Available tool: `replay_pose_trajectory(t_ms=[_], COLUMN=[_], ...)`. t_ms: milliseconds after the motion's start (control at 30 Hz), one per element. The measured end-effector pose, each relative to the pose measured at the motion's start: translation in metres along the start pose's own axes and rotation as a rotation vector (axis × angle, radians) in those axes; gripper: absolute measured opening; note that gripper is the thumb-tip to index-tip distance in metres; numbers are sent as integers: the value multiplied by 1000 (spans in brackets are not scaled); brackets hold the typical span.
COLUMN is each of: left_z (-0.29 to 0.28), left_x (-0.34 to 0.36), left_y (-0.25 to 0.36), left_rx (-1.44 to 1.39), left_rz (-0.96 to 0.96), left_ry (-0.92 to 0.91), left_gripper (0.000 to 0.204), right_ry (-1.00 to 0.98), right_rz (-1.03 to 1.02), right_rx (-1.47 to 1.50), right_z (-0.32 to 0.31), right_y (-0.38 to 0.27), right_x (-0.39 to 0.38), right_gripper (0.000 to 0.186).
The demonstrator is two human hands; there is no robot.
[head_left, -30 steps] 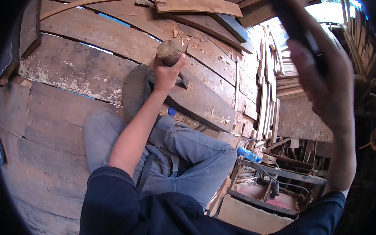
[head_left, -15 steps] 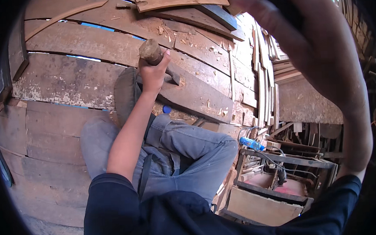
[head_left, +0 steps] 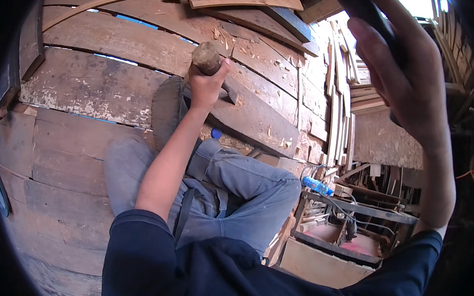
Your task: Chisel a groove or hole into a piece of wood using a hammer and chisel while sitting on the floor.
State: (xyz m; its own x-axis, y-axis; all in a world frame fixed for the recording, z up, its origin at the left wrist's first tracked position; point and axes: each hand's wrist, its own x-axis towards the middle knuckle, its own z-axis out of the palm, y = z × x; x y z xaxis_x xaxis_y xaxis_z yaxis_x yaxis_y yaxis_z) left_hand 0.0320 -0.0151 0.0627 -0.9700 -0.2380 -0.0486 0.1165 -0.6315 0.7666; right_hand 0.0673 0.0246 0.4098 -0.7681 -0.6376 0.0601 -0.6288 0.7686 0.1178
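My left hand is closed round the wooden handle of a chisel-like tool, its round, worn top uppermost. The dark lower end rests on a long weathered beam, where pale chips lie scattered. Raised at the upper right, my right hand grips a long dark object, whose far end runs out of view; what kind of thing it is, I cannot tell. A grey pad lies at the beam's left end, with a small blue cap below the beam, near my bent legs.
Weathered floor planks surround me. Loose boards lie at the top. Stacked slats line the right side. Lower right, a blue-labelled plastic bottle sits by a metal-framed bench with cables.
My right hand with the dark object shifted up and leftward half a second ago and has since moved back rightward. My left hand keeps its grip; the whole view has shifted slightly.
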Motion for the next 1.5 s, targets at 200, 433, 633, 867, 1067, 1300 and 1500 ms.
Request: replay_pose_trajectory(t_ms=[200,433,633,867,1067,1300,1500], left_z=[20,-7,-24,-18,-21,-27,-26], left_x=[-6,4,6,9,8,6,5], left_y=[-4,-13,-26,-22,-26,-30,-25], left_rx=[-51,-81,-288,-298,-256,-280,-225], left_rz=[60,-28,-80,20,13,-52,-47], left_ry=[-48,-23,75,25,83,33,103], left_gripper=[13,12,10,13,11,8,10], right_ry=[-314,-24,89,484,183,-455,-427], right_rz=[167,739,1391,1833,1574,404,-249], right_rx=[167,408,970,1320,1105,404,-42], right_z=[54,87,157,220,213,136,1], right_y=[18,-5,-86,-147,-128,-9,0], right_x=[-42,-188,-322,-354,-342,-184,29], right_gripper=[54,56,61,60,58,67,48])
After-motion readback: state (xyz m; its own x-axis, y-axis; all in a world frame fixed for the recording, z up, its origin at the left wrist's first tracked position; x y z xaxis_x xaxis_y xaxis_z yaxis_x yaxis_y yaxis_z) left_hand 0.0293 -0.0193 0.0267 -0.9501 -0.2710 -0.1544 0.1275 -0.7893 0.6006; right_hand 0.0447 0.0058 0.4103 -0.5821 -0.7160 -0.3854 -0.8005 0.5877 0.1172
